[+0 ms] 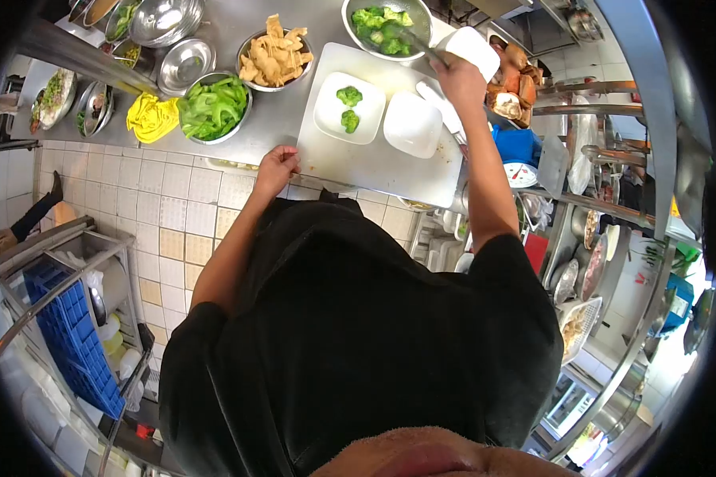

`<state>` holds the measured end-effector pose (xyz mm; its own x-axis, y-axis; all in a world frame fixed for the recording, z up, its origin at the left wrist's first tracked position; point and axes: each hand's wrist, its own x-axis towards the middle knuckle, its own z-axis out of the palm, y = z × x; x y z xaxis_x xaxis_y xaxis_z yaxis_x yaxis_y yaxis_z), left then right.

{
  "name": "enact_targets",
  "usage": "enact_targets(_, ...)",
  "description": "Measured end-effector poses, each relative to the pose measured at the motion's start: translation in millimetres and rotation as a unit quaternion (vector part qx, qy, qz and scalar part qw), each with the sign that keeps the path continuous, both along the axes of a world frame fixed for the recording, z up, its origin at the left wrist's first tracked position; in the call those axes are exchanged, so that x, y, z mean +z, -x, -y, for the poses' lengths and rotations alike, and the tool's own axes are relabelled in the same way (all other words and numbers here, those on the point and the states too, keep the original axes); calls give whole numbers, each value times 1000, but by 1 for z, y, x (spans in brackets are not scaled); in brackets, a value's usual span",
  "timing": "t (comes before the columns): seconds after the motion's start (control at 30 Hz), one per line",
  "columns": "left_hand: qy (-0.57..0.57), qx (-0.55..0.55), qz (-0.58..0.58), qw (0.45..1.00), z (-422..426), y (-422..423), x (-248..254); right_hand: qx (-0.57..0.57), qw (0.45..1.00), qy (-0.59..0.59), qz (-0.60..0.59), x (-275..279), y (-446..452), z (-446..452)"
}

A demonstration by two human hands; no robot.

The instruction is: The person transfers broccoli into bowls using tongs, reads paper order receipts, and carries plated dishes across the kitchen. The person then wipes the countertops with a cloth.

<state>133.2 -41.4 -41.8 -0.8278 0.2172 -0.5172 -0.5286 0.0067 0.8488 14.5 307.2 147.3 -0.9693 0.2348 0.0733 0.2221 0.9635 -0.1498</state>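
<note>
Gripped in the closed right hand (460, 78), one dark utensil (433, 54), its tip blurred, reaches into a round metal bowl (424, 24) of broccoli, cut off by the frame's top edge. Two knobbly florets (349, 96) sit in one of two rounded-square white dishes (330, 118) on a smooth pale board (326, 163). The left hand (278, 168) curls loosely at the board's edge; whether it holds anything cannot be told. On the metal desk (326, 24), one crumpled yellow cloth (153, 119) lies beside sliced greens (213, 107).
</note>
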Motion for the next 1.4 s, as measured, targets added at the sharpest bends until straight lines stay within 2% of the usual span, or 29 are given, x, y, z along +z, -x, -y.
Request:
enact_targets(0.1,26,-13,0,1000,7,3,-1,92,995,32,32,4,-56,26)
enact_targets(0.2,42,-30,5,999,9,5,-2,196,978,65,18,-33,-91,54)
enact_targets(0.27,50,-44,6,998,11,5,1,207,977,28,36,-65,-93,60)
enact_targets(0.3,50,-47,1,998,11,5,3,187,980,36,63,-63,-91,63)
enact_targets(0.4,44,-38,-12,998,13,3,6,91,982,157,59,-36,-72,53)
enact_targets(0.43,39,-32,-15,999,16,1,2,46,988,131,64,-28,-54,45)
enact_targets(0.47,34,-26,-18,999,17,-1,-2,49,996,80,12,-27,-34,33)
enact_targets(0.57,35,-12,0,999,19,-10,-9,-37,996,12,81,-26,33,11)
enact_targets(0.67,38,2,7,999,19,-19,-7,-13,991,-13,134,-63,77,-6)
enact_targets(0.7,42,7,16,999,19,-21,-3,-26,993,-17,113,-63,77,-1)
enact_targets(0.8,36,15,13,999,26,-25,-3,-33,997,36,56,-42,52,-2)
enact_targets(0.93,30,17,22,999,36,-21,-6,-51,998,5,34,-7,10,3)
enact_targets(1.03,38,-4,3,999,36,-10,-6,-39,999,16,33,-6,6,1)
enact_targets(1.27,34,-31,-10,999,28,2,-7,-12,998,-32,55,-79,67,-5)
enact_targets(1.4,18,-1,14,1000,31,-8,-9,-41,999,14,14,-65,45,4)
